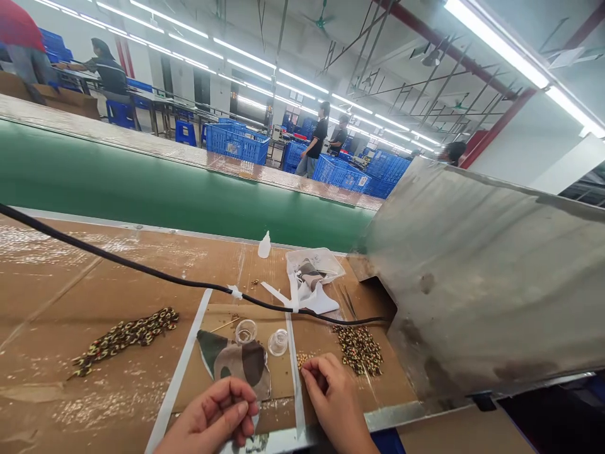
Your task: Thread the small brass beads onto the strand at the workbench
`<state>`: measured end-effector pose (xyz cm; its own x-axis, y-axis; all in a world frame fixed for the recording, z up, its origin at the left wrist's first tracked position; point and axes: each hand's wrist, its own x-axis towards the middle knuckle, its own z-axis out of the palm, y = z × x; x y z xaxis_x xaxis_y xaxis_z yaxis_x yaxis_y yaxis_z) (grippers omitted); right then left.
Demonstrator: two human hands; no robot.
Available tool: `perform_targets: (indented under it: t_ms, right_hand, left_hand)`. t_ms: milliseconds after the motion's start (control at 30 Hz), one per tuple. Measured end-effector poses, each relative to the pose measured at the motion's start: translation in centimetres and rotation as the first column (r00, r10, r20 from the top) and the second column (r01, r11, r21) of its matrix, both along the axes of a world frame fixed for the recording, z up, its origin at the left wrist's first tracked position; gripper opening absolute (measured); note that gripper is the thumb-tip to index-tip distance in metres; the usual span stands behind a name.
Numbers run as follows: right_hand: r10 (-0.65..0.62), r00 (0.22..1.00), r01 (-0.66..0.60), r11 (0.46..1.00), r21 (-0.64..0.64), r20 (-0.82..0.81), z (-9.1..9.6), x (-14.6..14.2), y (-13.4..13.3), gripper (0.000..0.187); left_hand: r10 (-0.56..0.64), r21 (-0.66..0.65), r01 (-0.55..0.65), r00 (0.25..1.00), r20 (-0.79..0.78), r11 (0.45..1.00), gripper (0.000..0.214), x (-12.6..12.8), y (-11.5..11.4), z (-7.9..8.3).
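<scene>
My left hand [217, 416] is at the front edge of the table, thumb and fingertips pinched together; anything between them is too small to make out. It overlaps the near edge of a camouflage cloth piece [241, 366]. To its right, my right hand [333, 391] has curled fingers, with its fingertips at a small pile of tan bits [302, 359]. What it pinches, if anything, is hidden. Just beyond the right hand lies a heap of dark and yellow ring-like pieces [359, 347]. Two small clear cups, an open one [246, 331] and another [278, 342], stand behind the cloth.
A black cable [155, 271] crosses the cardboard-covered table. More patterned pieces [127, 337] lie at left. Behind are a white squeeze bottle [265, 245], a plastic tray [326, 261] with cloth and tweezers [348, 299]. A metal housing [486, 290] stands right; a green conveyor belt [179, 183] runs beyond.
</scene>
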<state>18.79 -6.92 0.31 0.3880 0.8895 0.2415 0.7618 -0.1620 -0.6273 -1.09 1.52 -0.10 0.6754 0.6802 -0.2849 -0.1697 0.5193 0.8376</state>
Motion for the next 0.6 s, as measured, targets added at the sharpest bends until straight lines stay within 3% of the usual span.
perform_targets:
  t_ms: [367, 600]
  right_hand:
    - [0.093, 0.98, -0.079, 0.993, -0.086, 0.174, -0.57, 0.4, 0.79, 0.014]
    - [0.138, 0.967, -0.12, 0.988, -0.097, 0.212, -0.15, 0.48, 0.74, 0.015]
  left_hand:
    - [0.025, 0.001, -0.026, 0.999, 0.034, 1.0, 0.029, 0.35, -0.25, 0.08]
    - [-0.045, 0.045, 0.044, 0.999, 0.029, 0.998, 0.026, 0.16, 0.04, -0.08]
